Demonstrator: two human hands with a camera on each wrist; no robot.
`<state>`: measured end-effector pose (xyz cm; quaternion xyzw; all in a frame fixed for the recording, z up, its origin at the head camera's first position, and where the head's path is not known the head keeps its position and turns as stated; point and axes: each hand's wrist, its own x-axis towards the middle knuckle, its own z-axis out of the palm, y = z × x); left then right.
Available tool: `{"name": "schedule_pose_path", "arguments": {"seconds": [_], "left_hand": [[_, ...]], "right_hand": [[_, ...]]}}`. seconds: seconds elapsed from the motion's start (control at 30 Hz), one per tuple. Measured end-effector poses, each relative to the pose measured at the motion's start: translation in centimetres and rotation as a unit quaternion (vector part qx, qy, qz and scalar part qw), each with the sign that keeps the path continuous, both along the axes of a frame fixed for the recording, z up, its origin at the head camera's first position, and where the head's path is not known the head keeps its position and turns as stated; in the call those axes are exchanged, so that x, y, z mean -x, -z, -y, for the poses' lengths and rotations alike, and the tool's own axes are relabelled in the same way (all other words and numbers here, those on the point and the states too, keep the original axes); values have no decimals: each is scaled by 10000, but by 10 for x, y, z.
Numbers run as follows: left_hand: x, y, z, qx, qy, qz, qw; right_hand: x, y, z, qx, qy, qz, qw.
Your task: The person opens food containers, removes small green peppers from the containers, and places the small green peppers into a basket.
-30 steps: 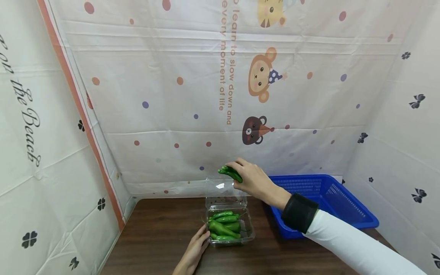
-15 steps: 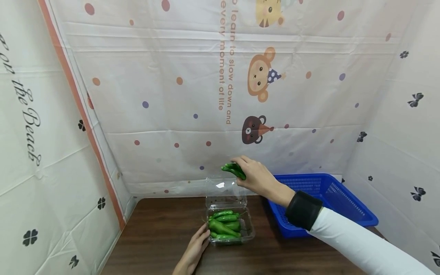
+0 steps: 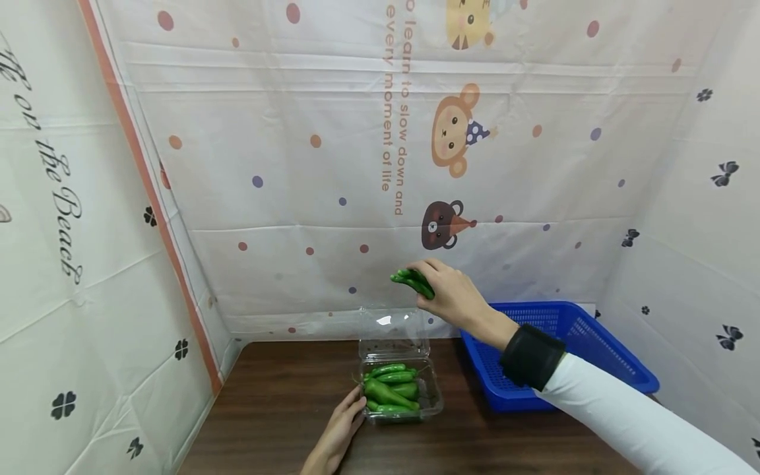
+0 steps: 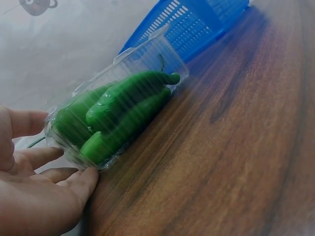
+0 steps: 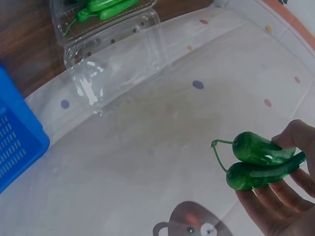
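Note:
A clear plastic clamshell box [image 3: 429, 394] [image 4: 162, 46] sits on the brown table [image 3: 273, 409], its lid [image 3: 392, 326] [image 5: 115, 64] standing open at the back. Several green peppers [image 3: 388, 390] [image 4: 118, 115] lie inside it. My left hand [image 3: 341, 432] [image 4: 42, 189] rests on the table with straight fingers touching the box's near left corner. My right hand [image 3: 451, 293] [image 5: 280, 196] is raised well above the box and grips two green peppers [image 3: 412, 282] [image 5: 258, 160], stems pointing left.
A blue plastic basket [image 3: 564, 349] [image 4: 197, 22] stands on the table right of the box. Printed white curtains [image 3: 356, 165] close in the table at the back and on both sides.
My right hand has lifted the two peppers higher and slightly to the right, away from the box. The left hand has stayed at the box.

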<state>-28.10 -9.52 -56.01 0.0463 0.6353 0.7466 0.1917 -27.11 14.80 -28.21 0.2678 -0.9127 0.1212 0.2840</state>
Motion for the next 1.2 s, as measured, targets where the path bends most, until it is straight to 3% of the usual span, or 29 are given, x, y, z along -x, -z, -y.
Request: {"name": "schedule_pose_path", "arguments": {"seconds": [0.6,1.2], "left_hand": [[-6,1,-1,-74,-21,-106,9999],[-5,-2,1,-100,-6,-68,9999]], "right_hand": [[0,-12,-24,699,416,-417,9958],[-1,-14,-39,668,525,-613,9945]]}}
